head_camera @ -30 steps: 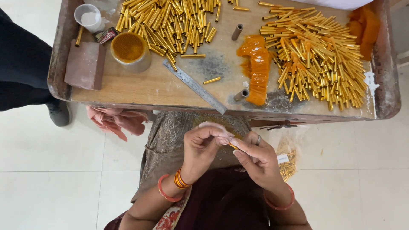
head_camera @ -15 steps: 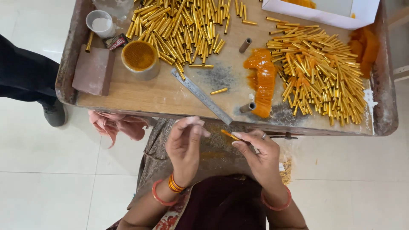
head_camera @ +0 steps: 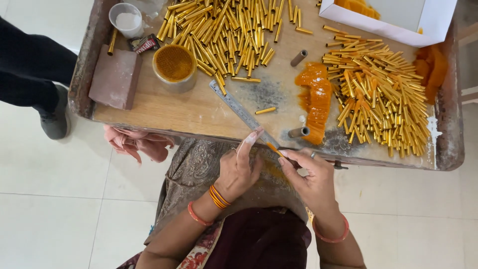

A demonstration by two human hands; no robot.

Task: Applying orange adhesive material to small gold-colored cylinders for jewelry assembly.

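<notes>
Nearest the camera, the right hand pinches a thin orange-tipped stick between thumb and fingers, just below the tabletop edge. The left hand is half open and holds nothing, one finger raised beside the stick's tip and the ruler. The stick looks lightly held, so a slip of the fingers could drop it into the lap; a stray elbow could also nudge the small tube standing near the edge and tip it off.

Further in, a round tin holds orange paste, and a smeared orange lump lies beside heaps of gold tubes. Beyond the tin, a white cup holds pale powder. At the far right, a white box holds orange material.
</notes>
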